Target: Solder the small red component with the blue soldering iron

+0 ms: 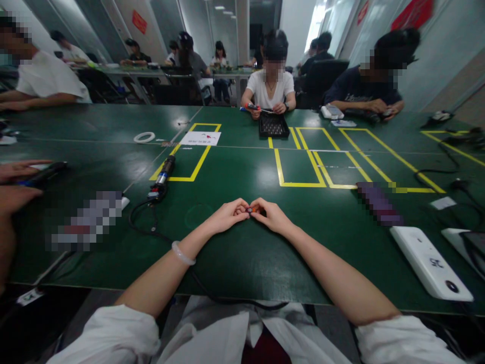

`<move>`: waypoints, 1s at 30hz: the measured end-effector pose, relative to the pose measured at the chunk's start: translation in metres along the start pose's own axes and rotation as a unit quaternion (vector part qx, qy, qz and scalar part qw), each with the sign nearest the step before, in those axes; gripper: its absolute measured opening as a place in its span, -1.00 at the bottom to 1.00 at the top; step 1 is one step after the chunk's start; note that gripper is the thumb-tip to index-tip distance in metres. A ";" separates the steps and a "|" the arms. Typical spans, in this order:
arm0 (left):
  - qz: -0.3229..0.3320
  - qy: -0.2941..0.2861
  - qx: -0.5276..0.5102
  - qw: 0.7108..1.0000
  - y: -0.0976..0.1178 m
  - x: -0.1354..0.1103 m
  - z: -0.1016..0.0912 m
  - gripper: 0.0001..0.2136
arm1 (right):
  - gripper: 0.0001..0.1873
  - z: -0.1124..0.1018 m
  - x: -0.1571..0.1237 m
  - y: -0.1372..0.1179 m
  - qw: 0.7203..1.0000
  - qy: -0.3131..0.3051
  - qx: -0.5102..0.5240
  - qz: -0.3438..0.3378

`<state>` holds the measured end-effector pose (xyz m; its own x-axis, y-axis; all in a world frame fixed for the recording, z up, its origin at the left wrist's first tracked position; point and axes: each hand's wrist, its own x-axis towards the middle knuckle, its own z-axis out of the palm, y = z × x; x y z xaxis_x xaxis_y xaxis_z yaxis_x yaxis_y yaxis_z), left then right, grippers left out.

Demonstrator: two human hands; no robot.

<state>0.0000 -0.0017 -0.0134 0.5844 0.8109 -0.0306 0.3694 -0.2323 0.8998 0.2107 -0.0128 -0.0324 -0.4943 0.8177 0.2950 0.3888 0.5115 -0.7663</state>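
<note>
Just above the green table (242,258), my two hands meet fingertip to fingertip around a small orange and dark part (254,209). Its exact kind is too small to make out. My left hand (232,214) pinches its dark end between thumb and fingers. On the other side, my right hand (268,214) is closed on the orange end, with fingers covering much of it. Left of my hands lies a black and silver cylindrical tool (163,172) with a cable attached.
A white power bank (430,263) sits at the right edge, near a phone (379,202). A white card (200,138) lies by yellow tape outlines. Across the table, a person handles a tool over a black tray (273,126). A black cable (166,235) runs at left.
</note>
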 end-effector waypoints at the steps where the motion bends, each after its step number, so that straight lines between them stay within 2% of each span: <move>1: 0.001 -0.001 -0.002 1.000 -0.001 0.000 0.000 -0.73 | -0.84 0.000 0.000 0.000 1.000 -0.001 0.003 -0.001; 10: 0.001 -0.011 0.029 1.000 0.007 -0.002 -0.002 -0.76 | -0.85 -0.001 0.000 -0.002 0.999 0.006 0.038 0.006; 12: 0.008 -0.005 0.067 0.998 0.006 -0.002 -0.008 -0.75 | -0.85 -0.002 0.000 -0.001 0.999 0.011 0.029 0.007; 14: 0.018 0.031 0.142 0.989 0.003 -0.002 -0.020 -0.74 | -0.84 -0.003 0.000 0.000 1.000 0.018 0.014 0.008; 16: 0.018 0.105 0.250 0.962 -0.001 -0.004 -0.038 -0.73 | -0.83 -0.004 0.001 0.002 1.000 0.022 0.005 0.010; 18: -0.011 0.207 0.353 0.912 -0.008 -0.009 -0.062 -0.71 | -0.83 -0.004 0.001 0.002 1.000 0.021 0.005 0.010; 21: -0.108 0.352 0.431 0.824 -0.022 -0.027 -0.103 -0.61 | -0.83 -0.004 0.001 0.002 1.000 0.018 0.008 0.013; 23: -0.181 0.412 0.437 0.779 -0.034 -0.043 -0.128 -0.52 | -0.83 -0.003 0.001 0.001 1.000 0.018 0.008 0.015; 24: -0.221 0.422 0.429 0.767 -0.040 -0.051 -0.139 -0.49 | -0.83 -0.003 0.001 0.001 1.000 0.018 0.008 0.015; 27: -0.323 0.390 0.407 0.760 -0.056 -0.066 -0.158 -0.45 | -0.82 -0.003 0.001 0.002 1.000 0.017 0.011 0.016; 30: -0.336 0.364 0.405 0.768 -0.061 -0.069 -0.160 -0.44 | -0.82 -0.002 0.001 0.004 1.000 0.016 0.015 0.016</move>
<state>-0.1787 0.0422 0.0036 -0.3855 0.9108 0.1475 0.9119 0.3516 0.2119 0.2133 -0.0089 -0.0339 -0.4563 0.8419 0.2882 0.3806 0.4774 -0.7920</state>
